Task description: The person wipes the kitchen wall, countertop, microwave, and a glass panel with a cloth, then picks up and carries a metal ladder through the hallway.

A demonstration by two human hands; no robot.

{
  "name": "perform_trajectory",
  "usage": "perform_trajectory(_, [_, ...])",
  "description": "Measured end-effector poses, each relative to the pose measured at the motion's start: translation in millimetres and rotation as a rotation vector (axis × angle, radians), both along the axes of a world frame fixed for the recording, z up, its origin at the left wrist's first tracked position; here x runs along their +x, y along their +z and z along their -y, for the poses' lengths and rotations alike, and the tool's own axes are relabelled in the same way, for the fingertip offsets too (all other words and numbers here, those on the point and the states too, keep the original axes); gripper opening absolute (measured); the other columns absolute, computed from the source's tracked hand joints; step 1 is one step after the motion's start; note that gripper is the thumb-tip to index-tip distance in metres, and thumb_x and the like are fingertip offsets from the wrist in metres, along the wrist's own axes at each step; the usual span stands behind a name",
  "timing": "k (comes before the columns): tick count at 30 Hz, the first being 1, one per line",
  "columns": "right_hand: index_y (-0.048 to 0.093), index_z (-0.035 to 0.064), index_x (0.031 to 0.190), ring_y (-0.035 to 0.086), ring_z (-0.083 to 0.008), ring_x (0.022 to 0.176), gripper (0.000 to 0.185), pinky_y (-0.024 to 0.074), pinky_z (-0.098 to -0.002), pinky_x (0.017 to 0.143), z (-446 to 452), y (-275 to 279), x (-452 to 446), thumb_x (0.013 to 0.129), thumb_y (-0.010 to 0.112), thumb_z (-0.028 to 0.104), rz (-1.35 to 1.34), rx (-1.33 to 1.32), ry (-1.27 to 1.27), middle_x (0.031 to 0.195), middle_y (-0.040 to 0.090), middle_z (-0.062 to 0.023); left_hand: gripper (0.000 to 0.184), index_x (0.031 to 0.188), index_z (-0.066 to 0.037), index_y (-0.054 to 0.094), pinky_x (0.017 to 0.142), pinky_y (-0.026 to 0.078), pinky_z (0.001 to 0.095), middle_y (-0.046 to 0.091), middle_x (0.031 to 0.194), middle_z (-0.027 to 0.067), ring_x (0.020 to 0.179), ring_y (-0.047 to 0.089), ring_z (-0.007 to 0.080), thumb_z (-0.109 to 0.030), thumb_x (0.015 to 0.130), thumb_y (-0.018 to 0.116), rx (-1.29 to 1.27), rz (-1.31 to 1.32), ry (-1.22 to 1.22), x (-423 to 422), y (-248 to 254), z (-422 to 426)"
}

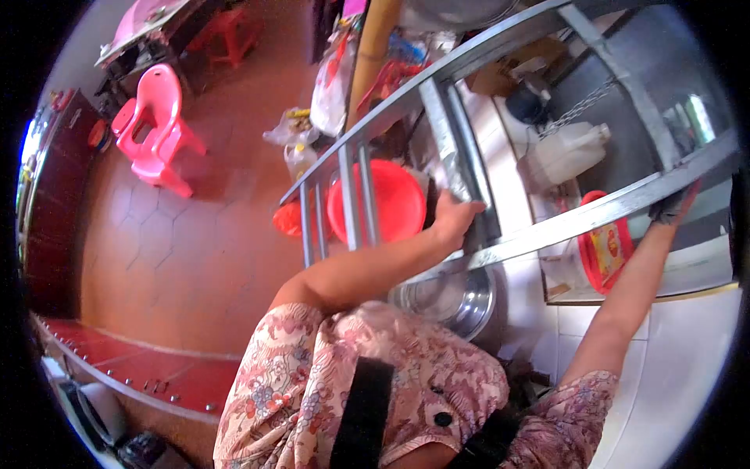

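Observation:
A grey metal ladder (562, 232) lies slanted across the right half of the head view, between me and the things behind it. My left hand (453, 222) is closed round it at a rung near the closer rail. Farther right, my right hand (683, 206) grips the same rail from below, its fingers partly hidden. Something dark grey, perhaps cloth, shows at that hand. Behind the ladder's lower rungs is a red basin (398, 205). Just below the rail stands a red-rimmed tub (603, 254) with a yellow label, close to my right forearm.
A white plastic jug (573, 156) and a chain (582, 105) show through the ladder. Under my left forearm sits a steel bowl (473, 305). Plastic bags (332, 94) hang at the upper middle. A pink chair (160, 129) stands on the tiled floor (172, 266) to the left.

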State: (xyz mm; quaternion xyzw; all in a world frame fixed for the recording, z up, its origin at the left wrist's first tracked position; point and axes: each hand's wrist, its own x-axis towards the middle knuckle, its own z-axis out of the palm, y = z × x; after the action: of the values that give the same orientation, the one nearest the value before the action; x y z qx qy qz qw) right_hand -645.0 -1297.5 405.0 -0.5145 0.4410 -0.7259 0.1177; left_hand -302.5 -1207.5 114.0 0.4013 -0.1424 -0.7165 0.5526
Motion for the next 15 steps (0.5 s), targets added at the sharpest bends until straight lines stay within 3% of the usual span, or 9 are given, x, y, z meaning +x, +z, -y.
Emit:
perform_trajectory(1, [0.038, 0.0087, 0.138, 0.051, -0.0265, 0.110, 0.062, 0.0386, -0.0424, 0.099, -2.7, 0.5, -0.8, 0.091, 0.050, 0.047, 0.041, -0.038, 0.047, 0.124, 0.051, -0.0103, 0.034, 0.109, 0.005, 0.049, 0.062, 0.058, 0.0455, 0.062, 0.084, 0.0188, 0.070, 0.066, 0.0308, 0.003, 0.078, 0.064, -0.040, 0.010, 0.037, -14.6, -30.6, 8.0])
perform_trajectory(2, [0.037, 0.0089, 0.138, 0.051, -0.0266, 0.111, 0.063, 0.0385, -0.0431, 0.100, -8.0, 4.7, 9.1, 0.091, 0.050, 0.048, 0.009, -0.049, 0.075, 0.124, 0.051, -0.0108, 0.033, 0.108, 0.005, 0.048, 0.059, 0.057, 0.0449, 0.061, 0.084, 0.0186, 0.071, 0.065, 0.0306, 0.002, 0.079, 0.063, 0.012, 0.075, 0.056, -14.8, -28.2, 5.3])
perform_trajectory(3, [0.038, 0.0088, 0.138, 0.051, -0.0268, 0.111, 0.063, 0.0385, -0.0435, 0.100, -13.2, 8.9, 21.0, 0.091, 0.049, 0.049, 0.024, -0.059, 0.114, 0.124, 0.051, -0.0112, 0.043, 0.108, 0.004, 0.045, 0.066, 0.050, 0.0375, 0.057, 0.087, 0.0162, 0.075, 0.059, 0.0252, -0.003, 0.073, 0.068, 0.015, 0.080, 0.010, -4.2, -15.4, -4.5])
perform_trajectory(5, [0.039, 0.0085, 0.137, 0.051, -0.0272, 0.111, 0.063, 0.0386, -0.0437, 0.100, -24.2, 14.8, 41.4, 0.090, 0.049, 0.050, 0.108, -0.077, 0.199, 0.124, 0.051, -0.0117, 0.042, 0.109, 0.004, 0.045, 0.066, 0.050, 0.0374, 0.058, 0.086, 0.0161, 0.077, 0.060, 0.0254, -0.001, 0.074, 0.066, 0.005, 0.031, 0.037, 10.4, 7.7, -21.3])
perform_trajectory(8, [0.046, 0.0065, 0.131, 0.057, -0.0272, 0.102, 0.058, 0.0465, -0.0420, 0.091, -33.4, 6.8, 10.5, 0.092, 0.048, 0.048, 0.214, -0.036, 0.184, 0.119, 0.056, -0.0126, 0.024, 0.101, 0.002, 0.056, 0.057, 0.053, 0.0392, 0.062, 0.082, 0.0129, 0.068, 0.062, 0.0247, 0.002, 0.077, 0.060, 0.034, 0.010, 0.075, 22.7, 39.2, -39.7])
perform_trajectory(11, [0.045, 0.0043, 0.134, 0.060, -0.0238, 0.098, 0.054, 0.0504, -0.0392, 0.085, -48.1, 12.4, 39.6, 0.093, 0.049, 0.040, 0.143, -0.081, 0.040, 0.119, 0.057, -0.0118, 0.018, 0.095, 0.002, 0.059, 0.055, 0.051, 0.0365, 0.062, 0.080, 0.0111, 0.064, 0.061, 0.0226, -0.001, 0.078, 0.059, -0.049, 0.128, 0.061, 32.3, 17.2, -45.6])
perform_trajectory(13, [0.045, 0.0036, 0.134, 0.060, -0.0227, 0.098, 0.055, 0.0505, -0.0371, 0.085, -58.8, 20.6, 69.5, 0.093, 0.049, 0.040, 0.144, -0.103, 0.172, 0.117, 0.058, -0.0108, 0.016, 0.094, 0.002, 0.059, 0.054, 0.050, 0.0342, 0.062, 0.078, 0.0106, 0.061, 0.059, 0.0215, -0.002, 0.079, 0.059, -0.064, 0.017, 0.019, 47.1, 33.8, -59.2])
perform_trajectory(15, [0.045, 0.0036, 0.134, 0.059, -0.0228, 0.101, 0.058, 0.0480, -0.0348, 0.090, -67.4, 30.9, 99.2, 0.093, 0.049, 0.045, 0.188, -0.114, 0.518, 0.115, 0.059, -0.0093, 0.014, 0.092, 0.001, 0.060, 0.052, 0.050, 0.0343, 0.062, 0.076, 0.0110, 0.059, 0.059, 0.0217, -0.001, 0.078, 0.058, -0.038, 0.022, 0.006, 61.7, 50.3, -61.4])
